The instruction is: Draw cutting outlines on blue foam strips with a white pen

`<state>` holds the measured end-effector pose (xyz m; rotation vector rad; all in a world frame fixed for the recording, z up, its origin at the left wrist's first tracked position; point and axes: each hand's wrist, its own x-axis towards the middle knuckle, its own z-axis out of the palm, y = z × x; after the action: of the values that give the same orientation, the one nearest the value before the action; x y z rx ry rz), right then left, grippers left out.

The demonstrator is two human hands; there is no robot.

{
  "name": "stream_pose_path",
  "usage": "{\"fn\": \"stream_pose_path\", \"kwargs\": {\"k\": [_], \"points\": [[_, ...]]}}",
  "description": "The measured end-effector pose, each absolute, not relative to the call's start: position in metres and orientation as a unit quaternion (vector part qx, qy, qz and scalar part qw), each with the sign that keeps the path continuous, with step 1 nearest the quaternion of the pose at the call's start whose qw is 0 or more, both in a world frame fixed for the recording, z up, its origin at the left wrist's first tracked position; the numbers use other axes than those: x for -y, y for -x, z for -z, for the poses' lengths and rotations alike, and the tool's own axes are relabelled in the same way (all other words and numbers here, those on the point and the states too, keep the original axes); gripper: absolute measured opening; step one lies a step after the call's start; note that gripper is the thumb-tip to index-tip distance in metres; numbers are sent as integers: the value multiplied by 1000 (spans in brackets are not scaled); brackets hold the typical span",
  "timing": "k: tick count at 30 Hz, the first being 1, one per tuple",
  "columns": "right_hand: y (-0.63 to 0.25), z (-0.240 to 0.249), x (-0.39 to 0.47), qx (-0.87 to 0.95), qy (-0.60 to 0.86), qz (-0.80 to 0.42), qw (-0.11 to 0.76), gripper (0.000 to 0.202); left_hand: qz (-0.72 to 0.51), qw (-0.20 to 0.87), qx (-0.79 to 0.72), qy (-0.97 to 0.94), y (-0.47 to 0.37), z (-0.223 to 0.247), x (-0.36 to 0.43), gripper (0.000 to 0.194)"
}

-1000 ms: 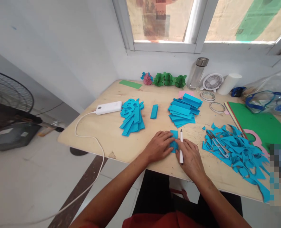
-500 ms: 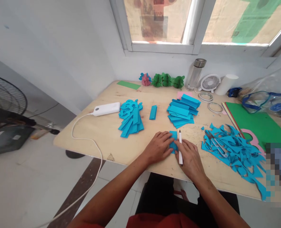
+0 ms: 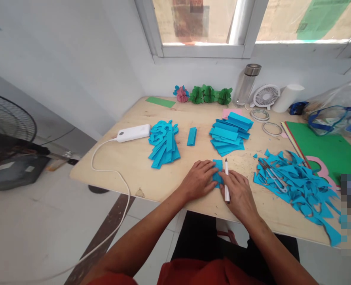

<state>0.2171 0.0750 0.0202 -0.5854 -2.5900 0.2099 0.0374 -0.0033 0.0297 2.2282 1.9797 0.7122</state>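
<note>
The desk (image 3: pixel 128 158) looks like smooth pale wood; the blue strips (image 3: pixel 227 134) are matt paper; the bottle (image 3: pixel 243 89) is clear under a shiny metal cap (image 3: pixel 253 69).

And across the whole worktop (image 3: pixel 104 168) we go, over the white power bank (image 3: pixel 133 133) and the printed sheets behind the window glass (image 3: pixel 190 19), and there's faint lettering, but nothing here can be read!
</note>
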Motion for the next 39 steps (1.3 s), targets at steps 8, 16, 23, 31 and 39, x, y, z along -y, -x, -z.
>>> {"fn": "stream_pose_path", "kwargs": {"k": [8,16,23,31,39], "points": [[-219,-21,-76,944,206,-76,246,38,-269,69,-650,-707,-35,-27,2,30],[-219,-23,-74,943,211,-77,247,37,-276,73,-643,-711,-34,-26,2,19],[-219,-21,-76,943,204,-80,250,39,-242,46,-635,-732,-34,-26,3,21],[-218,-22,-75,938,214,-92,257,35,-223,31,-644,-731,-36,-29,3,24],[-218,-21,-74,941,208,-69,259,35,-232,26,-642,-730,-37,-29,4,25]]}}
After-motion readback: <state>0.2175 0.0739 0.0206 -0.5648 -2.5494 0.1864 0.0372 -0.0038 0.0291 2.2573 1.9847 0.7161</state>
